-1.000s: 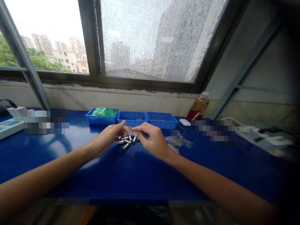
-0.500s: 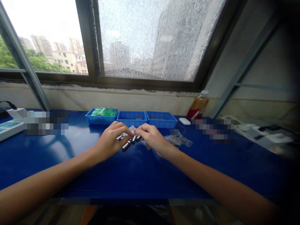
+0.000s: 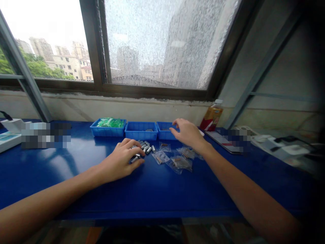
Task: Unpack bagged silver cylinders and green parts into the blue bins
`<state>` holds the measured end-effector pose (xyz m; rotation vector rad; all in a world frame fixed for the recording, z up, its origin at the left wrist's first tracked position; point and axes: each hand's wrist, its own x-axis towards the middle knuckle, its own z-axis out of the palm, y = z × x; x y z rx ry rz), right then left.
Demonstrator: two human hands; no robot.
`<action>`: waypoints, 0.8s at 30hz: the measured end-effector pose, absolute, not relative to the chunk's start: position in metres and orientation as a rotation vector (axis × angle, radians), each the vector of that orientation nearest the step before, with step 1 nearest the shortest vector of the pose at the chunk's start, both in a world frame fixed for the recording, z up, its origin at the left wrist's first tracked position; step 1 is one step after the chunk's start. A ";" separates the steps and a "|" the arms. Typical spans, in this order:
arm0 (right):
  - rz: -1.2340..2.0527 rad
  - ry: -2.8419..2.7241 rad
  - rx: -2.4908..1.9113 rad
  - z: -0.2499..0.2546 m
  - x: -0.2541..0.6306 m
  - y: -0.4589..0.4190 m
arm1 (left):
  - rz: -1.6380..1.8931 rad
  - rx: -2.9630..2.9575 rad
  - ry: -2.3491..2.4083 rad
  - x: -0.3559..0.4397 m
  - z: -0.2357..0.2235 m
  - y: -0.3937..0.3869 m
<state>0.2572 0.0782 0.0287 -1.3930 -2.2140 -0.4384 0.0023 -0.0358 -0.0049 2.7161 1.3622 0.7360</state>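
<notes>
Where the left grip [image 3: 123, 159] arches, metal pieces [image 3: 148, 149] lie alongside.

The broad blue table [image 3: 152, 196] is smooth and glossy, throwing back pale reflections. Small silver-and-dark oblong pieces [image 3: 146, 147] have a metallic sheen. Thin, clear, flat bags [image 3: 181, 162] look like shiny, crinkled plastic. The blue rectangular bins [image 3: 141, 136] look like moulded plastic; the translucent green packets [image 3: 110, 122] gleam like glossy film.
</notes>
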 end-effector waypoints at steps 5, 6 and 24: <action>0.023 -2.672 -1.293 0.008 0.241 0.073 | 0.651 2.730 1.371 0.001 -0.004 -0.035; 0.066 -2.696 -1.286 0.005 0.239 0.073 | 0.637 2.733 1.369 0.000 -0.004 -0.035; 0.354 -2.223 -0.995 0.013 0.213 0.054 | 0.832 2.591 1.290 0.001 -0.002 -0.034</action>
